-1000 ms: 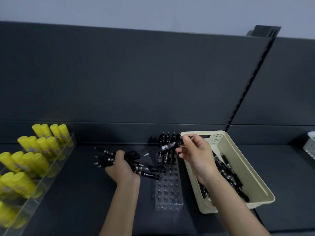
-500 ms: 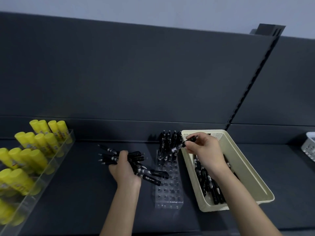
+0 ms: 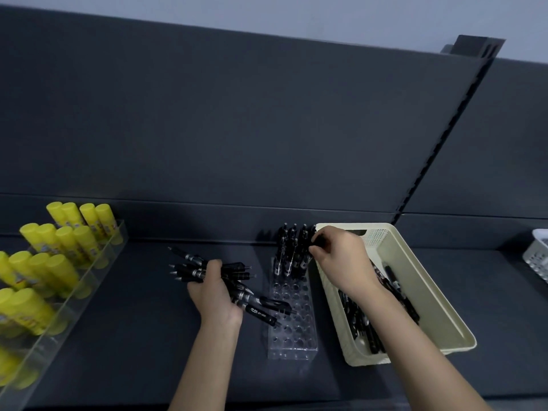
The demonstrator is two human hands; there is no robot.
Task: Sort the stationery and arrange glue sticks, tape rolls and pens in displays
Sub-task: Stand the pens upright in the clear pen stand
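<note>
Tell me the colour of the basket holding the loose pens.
Cream, a pale beige basket with perforated walls, seen best in the head view.

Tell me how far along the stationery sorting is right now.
Done: glue sticks stand in rows in their clear tray, and a few pens fill the far rows of the rack. In hand: the right hand pinches a pen at the rack, the left hand grips a bundle. Left: most rack holes are empty, loose pens lie in the basket, and no tape rolls are in view.
</note>
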